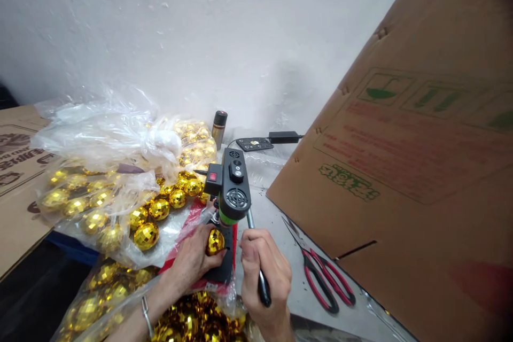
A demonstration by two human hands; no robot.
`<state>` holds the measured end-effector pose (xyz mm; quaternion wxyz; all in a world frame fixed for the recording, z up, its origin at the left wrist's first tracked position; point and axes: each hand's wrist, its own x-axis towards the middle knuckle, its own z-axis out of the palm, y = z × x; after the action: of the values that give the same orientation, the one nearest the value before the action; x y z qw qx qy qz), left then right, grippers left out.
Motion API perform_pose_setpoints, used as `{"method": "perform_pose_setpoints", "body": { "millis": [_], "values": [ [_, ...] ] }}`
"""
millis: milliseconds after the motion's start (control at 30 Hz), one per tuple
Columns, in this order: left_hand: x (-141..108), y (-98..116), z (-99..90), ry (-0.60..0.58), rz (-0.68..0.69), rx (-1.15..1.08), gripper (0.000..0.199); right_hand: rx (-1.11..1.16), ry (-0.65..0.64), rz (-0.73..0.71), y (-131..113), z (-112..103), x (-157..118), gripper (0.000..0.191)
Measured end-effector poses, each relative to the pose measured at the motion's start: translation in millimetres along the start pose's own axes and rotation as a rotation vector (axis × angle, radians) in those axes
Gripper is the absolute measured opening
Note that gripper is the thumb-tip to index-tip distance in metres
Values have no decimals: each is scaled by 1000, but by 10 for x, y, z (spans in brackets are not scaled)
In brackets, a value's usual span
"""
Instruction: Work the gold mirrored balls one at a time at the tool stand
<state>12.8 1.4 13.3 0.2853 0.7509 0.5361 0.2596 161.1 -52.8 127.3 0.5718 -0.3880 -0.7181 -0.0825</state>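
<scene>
My left hand (191,255) is closed around a shiny gold faceted ball (215,242), with thumb and fingers on its sides. It holds the ball over the black base plate (222,273) of a small black bench machine (236,184) that looks like a mini drill press. The machine's head hangs just above the ball; whether a tool touches it cannot be seen. On the machine's right, my right hand (266,272) is wrapped around a metal lever with a black grip (264,289). More gold balls (159,209) lie left of the machine.
Clear plastic bags (108,136) of gold balls fill the left side, and more balls (188,320) lie in front. Red-handled scissors (325,280) rest at the right beside a large cardboard box (401,160). A spray can (218,129) and a black power adapter (284,137) stand near the wall.
</scene>
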Motion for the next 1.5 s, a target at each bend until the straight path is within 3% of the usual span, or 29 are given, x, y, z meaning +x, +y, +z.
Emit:
{"method": "perform_pose_setpoints", "body": {
  "millis": [167, 400, 767, 1100, 1500],
  "values": [
    [17, 65, 105, 26, -80, 104, 45, 2, -10, 0, 5, -8, 8, 25],
    [62, -24, 162, 128, 48, 58, 33, -9, 8, 10, 1, 10, -10, 27],
    [81, -89, 262, 177, 72, 46, 28, 24, 168, 36, 83, 212, -239, 31],
    [71, -50, 256, 129, 33, 78, 33, 64, 215, 59, 82, 261, -294, 34],
    [76, -60, 259, 167, 51, 47, 32, 68, 257, 79, 87, 319, -352, 34]
  ]
}}
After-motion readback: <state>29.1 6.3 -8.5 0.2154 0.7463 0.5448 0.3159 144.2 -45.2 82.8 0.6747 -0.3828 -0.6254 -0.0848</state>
